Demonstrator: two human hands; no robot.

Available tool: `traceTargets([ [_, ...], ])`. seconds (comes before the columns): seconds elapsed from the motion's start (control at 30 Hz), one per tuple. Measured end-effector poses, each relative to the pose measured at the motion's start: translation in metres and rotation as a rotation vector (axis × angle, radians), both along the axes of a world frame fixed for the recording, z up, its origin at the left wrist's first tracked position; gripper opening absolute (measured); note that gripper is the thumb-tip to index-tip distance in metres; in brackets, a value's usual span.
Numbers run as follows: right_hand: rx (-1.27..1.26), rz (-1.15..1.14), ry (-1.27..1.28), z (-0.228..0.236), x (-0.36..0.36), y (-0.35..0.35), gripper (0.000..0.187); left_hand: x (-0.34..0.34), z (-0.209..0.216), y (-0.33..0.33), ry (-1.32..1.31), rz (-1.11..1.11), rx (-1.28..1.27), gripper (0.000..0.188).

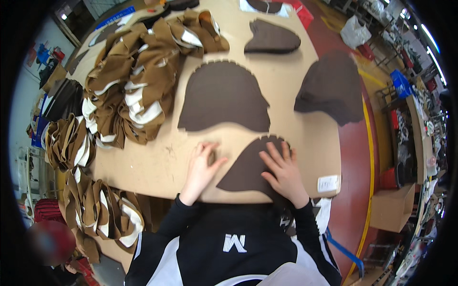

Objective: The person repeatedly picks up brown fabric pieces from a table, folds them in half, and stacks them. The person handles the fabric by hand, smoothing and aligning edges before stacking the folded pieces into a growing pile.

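My right hand [282,172] lies with fingers spread on a dark brown cut piece [245,169] at the table's near edge. Part of that piece is hidden under the hand and hangs toward my body. Left of it, my left hand [202,167] is held over the bare tabletop with fingers apart and nothing in them. A larger dark brown piece [224,97], rounded with a notched top edge, lies flat just beyond both hands. To the right sits another dark brown piece [331,88], and farther back a dark stack of similar shape [272,37].
Brown pieces with white backing [138,90] are heaped over the table's left side; more bundles [102,209] hang at the near left. A white label [328,183] marks the tabletop's [148,174] right corner. Beyond a red aisle stands a cardboard box [393,207]. A blue bar [343,250] is near my right elbow.
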State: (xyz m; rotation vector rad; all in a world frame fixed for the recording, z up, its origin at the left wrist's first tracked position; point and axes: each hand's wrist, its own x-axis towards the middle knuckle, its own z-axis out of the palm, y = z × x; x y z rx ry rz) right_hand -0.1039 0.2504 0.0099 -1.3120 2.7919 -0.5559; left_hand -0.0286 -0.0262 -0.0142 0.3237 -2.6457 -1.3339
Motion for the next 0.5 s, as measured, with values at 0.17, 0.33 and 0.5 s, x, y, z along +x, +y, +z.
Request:
traceTargets([
  [0.17, 0.129, 0.259, -0.018, -0.029, 0.032, -0.023, 0.051, 0.048, -0.008, 0.050, -0.045, -0.018, -0.181, 0.058],
  [0.33, 0.202, -0.066, 0.107, -0.044, -0.047, 0.002, 0.049, 0.040, -0.001, 0.047, -0.104, -0.041, -0.196, 0.048],
  [0.5, 0.128, -0.392, 0.170, -0.048, -0.089, 0.036, 0.048, 0.037, -0.004, 0.046, -0.088, -0.129, -0.194, 0.032],
])
